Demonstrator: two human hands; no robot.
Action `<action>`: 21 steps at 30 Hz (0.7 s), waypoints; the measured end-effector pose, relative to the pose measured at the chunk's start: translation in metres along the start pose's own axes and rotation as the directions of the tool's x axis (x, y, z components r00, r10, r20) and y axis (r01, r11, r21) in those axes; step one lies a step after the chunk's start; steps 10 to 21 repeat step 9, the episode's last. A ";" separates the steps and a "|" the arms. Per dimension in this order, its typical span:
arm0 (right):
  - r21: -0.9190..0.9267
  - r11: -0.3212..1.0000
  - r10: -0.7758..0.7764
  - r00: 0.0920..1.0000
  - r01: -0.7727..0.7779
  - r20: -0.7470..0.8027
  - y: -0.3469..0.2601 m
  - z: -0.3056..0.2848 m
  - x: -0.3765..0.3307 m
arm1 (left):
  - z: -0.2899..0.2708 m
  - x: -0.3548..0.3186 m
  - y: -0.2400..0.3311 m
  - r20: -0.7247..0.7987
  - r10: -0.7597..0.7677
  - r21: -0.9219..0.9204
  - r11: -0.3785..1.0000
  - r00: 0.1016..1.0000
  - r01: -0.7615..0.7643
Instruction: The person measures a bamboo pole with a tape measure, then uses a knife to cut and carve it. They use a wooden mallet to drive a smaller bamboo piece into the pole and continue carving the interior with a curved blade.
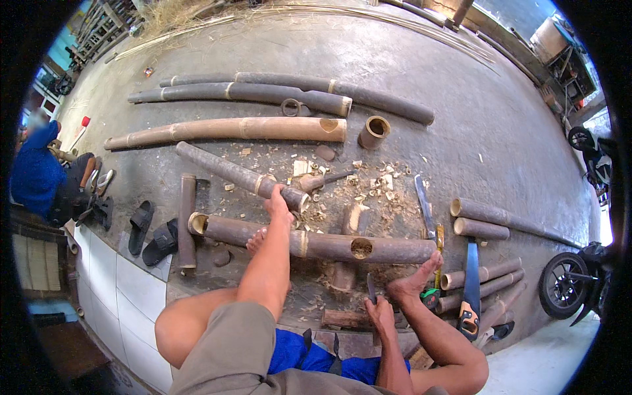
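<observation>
My left hand (pixel 278 204) is closed round the near end of a dark bamboo tube (pixel 227 166), which slants away to the far left. My right hand (pixel 380 312), low in front of me, grips a knife (pixel 371 286) with its narrow blade pointing away. Between the hands lies a longer bamboo pole (pixel 322 246) with a round hole cut in its upper side and another opening near its left end. My bare feet are at this pole, the right foot (pixel 411 284) against its right end. A short log (pixel 344 276) supports it from below.
Wood chips surround a chisel-like tool (pixel 322 179). A machete (pixel 423 201), handsaw (pixel 471 283) and tape measure (pixel 430 298) lie right, near cut bamboo (pixel 480 273). Longer poles (pixel 237 128) lie beyond. Sandals (pixel 140 227) and a seated person (pixel 39 171) are left; a motorbike wheel (pixel 565 284) stands right.
</observation>
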State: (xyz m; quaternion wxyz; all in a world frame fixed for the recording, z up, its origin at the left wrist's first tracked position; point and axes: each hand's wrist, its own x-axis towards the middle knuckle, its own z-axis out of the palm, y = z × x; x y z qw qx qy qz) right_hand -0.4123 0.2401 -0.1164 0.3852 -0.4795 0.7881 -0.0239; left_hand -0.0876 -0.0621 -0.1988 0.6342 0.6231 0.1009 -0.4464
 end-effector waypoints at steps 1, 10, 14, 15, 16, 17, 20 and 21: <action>0.004 1.000 -0.029 1.000 0.029 -0.007 0.001 0.001 0.004 | -0.002 -0.005 0.008 0.043 -0.048 -0.171 0.984 0.998 0.055; -0.067 0.997 -0.042 0.998 0.039 -0.045 0.012 0.012 0.017 | -0.013 -0.092 0.045 0.098 0.240 -0.207 0.954 0.966 -0.216; -0.067 0.997 -0.042 0.998 0.039 -0.045 0.012 0.012 0.017 | -0.013 -0.092 0.045 0.098 0.240 -0.207 0.954 0.966 -0.216; -0.067 0.997 -0.042 0.998 0.039 -0.045 0.012 0.012 0.017 | -0.013 -0.092 0.045 0.098 0.240 -0.207 0.954 0.966 -0.216; -0.067 0.997 -0.042 0.998 0.039 -0.045 0.012 0.012 0.017 | -0.013 -0.092 0.045 0.098 0.240 -0.207 0.954 0.966 -0.216; -0.067 0.997 -0.042 0.998 0.039 -0.045 0.012 0.012 0.017 | -0.013 -0.092 0.045 0.098 0.240 -0.207 0.954 0.966 -0.216; -0.067 0.997 -0.042 0.998 0.039 -0.045 0.012 0.012 0.017 | -0.013 -0.092 0.045 0.098 0.240 -0.207 0.954 0.966 -0.216; -0.067 0.997 -0.042 0.998 0.039 -0.045 0.012 0.012 0.017 | -0.013 -0.092 0.045 0.098 0.240 -0.207 0.954 0.966 -0.216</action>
